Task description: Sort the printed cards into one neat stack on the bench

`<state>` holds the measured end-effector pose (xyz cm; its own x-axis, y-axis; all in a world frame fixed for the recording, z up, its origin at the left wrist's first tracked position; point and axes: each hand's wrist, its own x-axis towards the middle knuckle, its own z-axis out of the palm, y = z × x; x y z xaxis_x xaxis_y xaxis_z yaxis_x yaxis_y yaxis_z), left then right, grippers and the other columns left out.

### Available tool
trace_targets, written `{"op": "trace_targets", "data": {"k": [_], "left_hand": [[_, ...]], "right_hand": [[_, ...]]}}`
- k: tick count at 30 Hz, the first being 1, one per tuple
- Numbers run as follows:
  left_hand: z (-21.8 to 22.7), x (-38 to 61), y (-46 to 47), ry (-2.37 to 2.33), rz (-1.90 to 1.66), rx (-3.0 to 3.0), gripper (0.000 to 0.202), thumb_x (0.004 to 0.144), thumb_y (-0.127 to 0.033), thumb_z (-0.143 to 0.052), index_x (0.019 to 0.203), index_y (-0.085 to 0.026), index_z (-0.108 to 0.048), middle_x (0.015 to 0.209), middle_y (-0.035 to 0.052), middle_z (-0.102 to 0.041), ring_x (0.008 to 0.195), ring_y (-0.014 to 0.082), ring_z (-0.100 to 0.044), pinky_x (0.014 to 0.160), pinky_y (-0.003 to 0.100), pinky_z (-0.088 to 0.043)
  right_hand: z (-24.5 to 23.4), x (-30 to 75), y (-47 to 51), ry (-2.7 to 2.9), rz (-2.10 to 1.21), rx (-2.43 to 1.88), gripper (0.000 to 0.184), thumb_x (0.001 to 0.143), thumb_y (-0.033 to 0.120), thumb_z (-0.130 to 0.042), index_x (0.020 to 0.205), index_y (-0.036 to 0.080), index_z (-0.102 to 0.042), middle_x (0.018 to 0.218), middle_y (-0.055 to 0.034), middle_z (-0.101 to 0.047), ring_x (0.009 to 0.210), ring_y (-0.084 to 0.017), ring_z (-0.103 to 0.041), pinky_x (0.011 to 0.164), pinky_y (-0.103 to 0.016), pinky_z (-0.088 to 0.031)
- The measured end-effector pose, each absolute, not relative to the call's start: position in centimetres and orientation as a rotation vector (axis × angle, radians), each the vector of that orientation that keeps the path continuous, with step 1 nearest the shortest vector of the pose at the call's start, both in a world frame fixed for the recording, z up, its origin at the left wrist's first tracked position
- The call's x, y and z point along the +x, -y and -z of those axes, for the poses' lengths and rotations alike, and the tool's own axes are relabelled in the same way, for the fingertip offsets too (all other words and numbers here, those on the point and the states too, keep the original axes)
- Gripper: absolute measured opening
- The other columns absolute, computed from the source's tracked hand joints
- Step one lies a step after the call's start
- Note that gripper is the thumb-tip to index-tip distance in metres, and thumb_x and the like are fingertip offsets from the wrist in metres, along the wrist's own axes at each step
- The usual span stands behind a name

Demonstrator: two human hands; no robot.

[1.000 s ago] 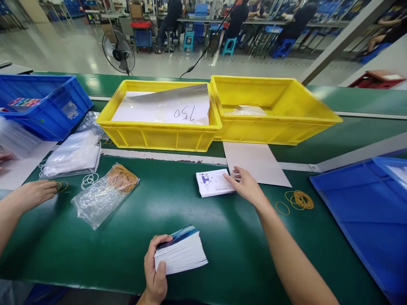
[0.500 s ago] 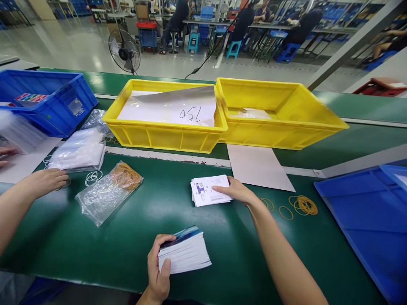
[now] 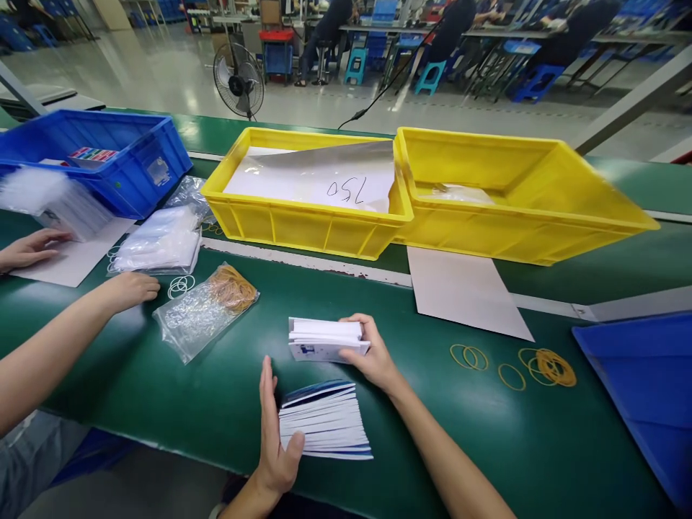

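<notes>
My right hand (image 3: pixel 377 358) is grasping a thin stack of printed cards (image 3: pixel 324 333), thumb across the near face and fingers bent over the far side at its right end. The stack stands on its long edge, and my right forearm slants up to it from the lower right. My left hand (image 3: pixel 277 453) isn't clenched: its fingers point up and away from me, nearly straight, with the thumb held apart and lying against the near left corner of a thicker stack of cards (image 3: pixel 332 422). That stack fans out on the green table (image 3: pixel 416 447) to the right of my left palm, just on the near side of my right fingers' stack and apart from it.

Right of my right fingers lie loose rubber bands (image 3: pixel 564 369), and beyond those fingers, to the right, a sheet of white card (image 3: pixel 465 292) reaches out from under a yellow bin (image 3: pixel 486 229). A clear bag of rubber bands (image 3: pixel 189 317) lies beyond my left fingertips, to the left. Farther left of that bag, a co-worker's hand (image 3: pixel 130 290) rests low over the table, fingers curled; I can't tell whether it holds anything.
</notes>
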<state>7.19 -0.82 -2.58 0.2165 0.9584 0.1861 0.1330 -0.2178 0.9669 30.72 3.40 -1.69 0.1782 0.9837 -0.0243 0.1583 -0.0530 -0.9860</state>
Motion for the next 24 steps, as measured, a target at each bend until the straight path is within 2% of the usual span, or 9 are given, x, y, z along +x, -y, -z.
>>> {"op": "trace_targets", "data": {"k": [3, 6, 7, 9, 11, 13, 18, 22, 24], "left_hand": [[2.7, 7.3, 0.7, -1.101, -1.149, 1.5, 0.108, 0.082, -0.077, -0.054, 0.16, -0.022, -0.003, 0.168, 0.0142, -0.001, 0.153, 0.0386, 0.0, 0.124, 0.055, -0.009], [2.9, 7.4, 0.5, -1.066, -1.137, 1.411, 0.121, 0.074, -0.081, -0.061, 0.159, -0.023, 0.002, 0.167, 0.0179, -0.003, 0.153, 0.0407, -0.006, 0.122, 0.056, -0.019], [2.9, 7.4, 0.4, -1.042, -1.125, 1.388, 0.123, 0.072, -0.081, -0.062, 0.159, -0.022, 0.002, 0.166, 0.0198, -0.009, 0.152, 0.0413, -0.011, 0.12, 0.056, -0.023], [2.9, 7.4, 0.4, -1.002, -1.112, 1.362, 0.124, 0.07, -0.082, -0.063, 0.159, -0.02, -0.002, 0.161, 0.0222, -0.025, 0.15, 0.0417, -0.02, 0.118, 0.057, -0.026], [2.9, 7.4, 0.4, -0.974, -1.111, 1.35, 0.123, 0.069, -0.081, -0.065, 0.158, -0.018, -0.008, 0.157, 0.0225, -0.032, 0.149, 0.0417, -0.023, 0.118, 0.057, -0.027], [2.7, 7.4, 0.4, -0.941, -1.104, 1.333, 0.122, 0.068, -0.081, -0.066, 0.158, -0.019, -0.011, 0.159, 0.0216, -0.028, 0.148, 0.0418, -0.026, 0.118, 0.055, -0.03], [2.3, 7.4, 0.3, -0.886, -1.057, 1.353, 0.119, 0.071, -0.08, -0.063, 0.159, -0.022, -0.008, 0.164, 0.0184, -0.016, 0.15, 0.041, -0.021, 0.119, 0.054, -0.029], [2.9, 7.2, 0.4, -0.937, -1.058, 1.366, 0.115, 0.072, -0.081, -0.062, 0.158, -0.019, -0.015, 0.161, 0.0203, -0.025, 0.149, 0.0422, -0.023, 0.119, 0.056, -0.028], [3.2, 6.9, 0.5, -0.981, -1.066, 1.357, 0.115, 0.071, -0.081, -0.063, 0.157, -0.017, -0.02, 0.157, 0.0208, -0.034, 0.146, 0.043, -0.03, 0.117, 0.055, -0.033]], "right_hand": [[2.0, 29.3, -2.8, 1.278, -1.124, -1.261, 0.08, 0.068, 0.081, -0.066, 0.122, 0.024, -0.048, 0.106, -0.0084, -0.069, 0.093, -0.026, -0.067, 0.081, -0.038, -0.053], [1.9, 28.9, -1.5, 1.34, -1.231, -1.131, 0.085, 0.079, 0.086, -0.045, 0.138, 0.025, -0.049, 0.127, -0.0128, -0.068, 0.114, -0.031, -0.064, 0.097, -0.044, -0.049], [1.9, 28.8, -0.9, 1.342, -1.254, -1.105, 0.087, 0.082, 0.086, -0.037, 0.145, 0.026, -0.045, 0.139, -0.0131, -0.061, 0.128, -0.032, -0.057, 0.106, -0.047, -0.043], [1.9, 28.3, 0.4, 1.32, -1.271, -1.08, 0.088, 0.086, 0.085, -0.025, 0.156, 0.031, -0.03, 0.162, -0.0082, -0.036, 0.149, -0.03, -0.03, 0.119, -0.049, -0.024], [2.0, 27.6, 1.5, 1.27, -1.259, -1.083, 0.089, 0.087, 0.084, -0.018, 0.16, 0.034, -0.014, 0.17, -0.0002, -0.01, 0.155, -0.027, -0.005, 0.124, -0.049, -0.009], [2.1, 26.7, 2.2, 1.216, -1.244, -1.093, 0.089, 0.087, 0.083, -0.014, 0.161, 0.035, -0.002, 0.169, 0.0049, 0.005, 0.154, -0.025, 0.006, 0.124, -0.049, -0.004], [1.7, 25.7, 2.1, 1.118, -1.239, -1.084, 0.086, 0.089, 0.081, -0.015, 0.161, 0.036, -0.006, 0.169, 0.0065, 0.001, 0.155, -0.025, 0.004, 0.125, -0.051, -0.005], [0.9, 26.0, 3.9, 0.985, -1.108, -1.095, 0.083, 0.089, 0.08, -0.009, 0.16, 0.039, -0.011, 0.169, 0.0087, -0.004, 0.155, -0.024, 0.005, 0.125, -0.051, 0.0], [1.1, 25.7, 5.8, 0.931, -1.02, -1.11, 0.083, 0.087, 0.082, -0.015, 0.159, 0.041, -0.014, 0.169, 0.0096, -0.006, 0.154, -0.025, 0.007, 0.125, -0.052, 0.004]]}}
